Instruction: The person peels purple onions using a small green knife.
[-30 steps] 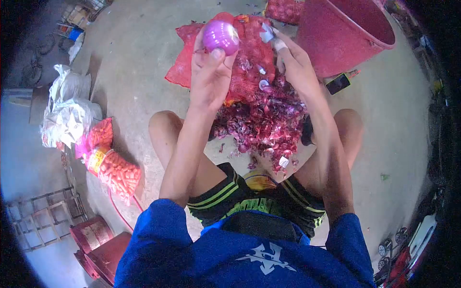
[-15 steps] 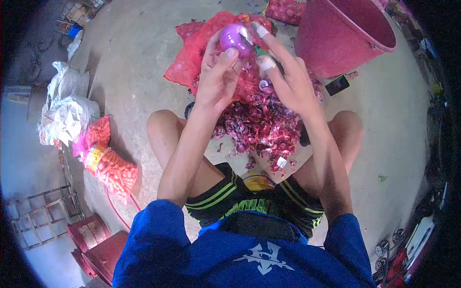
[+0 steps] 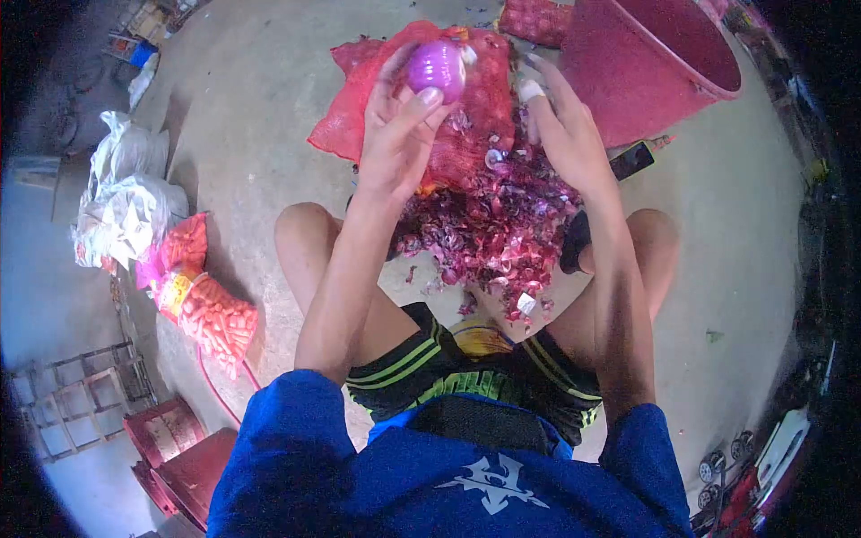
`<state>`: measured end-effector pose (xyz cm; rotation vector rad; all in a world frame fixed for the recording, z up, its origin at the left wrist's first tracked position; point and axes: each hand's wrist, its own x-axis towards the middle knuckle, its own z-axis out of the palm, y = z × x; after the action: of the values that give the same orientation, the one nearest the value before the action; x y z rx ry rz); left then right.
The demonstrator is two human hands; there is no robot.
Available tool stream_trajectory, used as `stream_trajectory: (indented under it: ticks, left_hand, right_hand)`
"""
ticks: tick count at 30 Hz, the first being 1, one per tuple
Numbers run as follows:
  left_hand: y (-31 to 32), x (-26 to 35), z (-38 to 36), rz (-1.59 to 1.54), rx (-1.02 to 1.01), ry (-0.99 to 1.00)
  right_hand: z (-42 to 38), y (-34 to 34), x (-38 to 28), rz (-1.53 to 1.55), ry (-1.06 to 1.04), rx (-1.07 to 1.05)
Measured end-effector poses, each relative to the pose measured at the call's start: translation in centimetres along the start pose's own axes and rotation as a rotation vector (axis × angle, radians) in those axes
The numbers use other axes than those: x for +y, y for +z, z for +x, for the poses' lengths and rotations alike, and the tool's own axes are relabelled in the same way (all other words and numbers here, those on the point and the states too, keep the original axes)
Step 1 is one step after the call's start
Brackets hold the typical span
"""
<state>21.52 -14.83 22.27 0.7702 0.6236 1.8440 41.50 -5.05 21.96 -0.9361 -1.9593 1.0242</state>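
Onion (image 3: 436, 72) gripped by curled fingers of the left hand (image 3: 401, 130); right hand (image 3: 571, 139), against it earlier, now apart rightward, fingers blurred, half-bent, any hold indiscernible.

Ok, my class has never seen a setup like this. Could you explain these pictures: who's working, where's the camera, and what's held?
There is no machine grip here, only a person's own hands. The camera is worn on the head, looking forward and down. The left hand holds a shiny purple onion. The right hand is raised beside it, too blurred to tell what it holds. On the concrete floor lie a red mesh bag and loose purple skins; a large red tub stands to the right.
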Motion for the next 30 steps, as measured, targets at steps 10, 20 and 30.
stream_trajectory:
  ticks: [10,20,30]
  left_hand:
    - [0.0,-1.0,-0.6,-0.19,0.05,-0.167]
    - [-0.3,-0.2,-0.8,-0.168,-0.004,-0.085]
    - [0.0,1.4,-0.5,0.274,0.053,0.12]
  right_hand:
    - [-1.1,2.6,-1.8,0.36,-0.177,-0.154]
    - [0.0,0.9,-0.5,0.003,0.048,-0.038]
    - [-1.3,-0.9,-2.8,0.114,-0.219,-0.235]
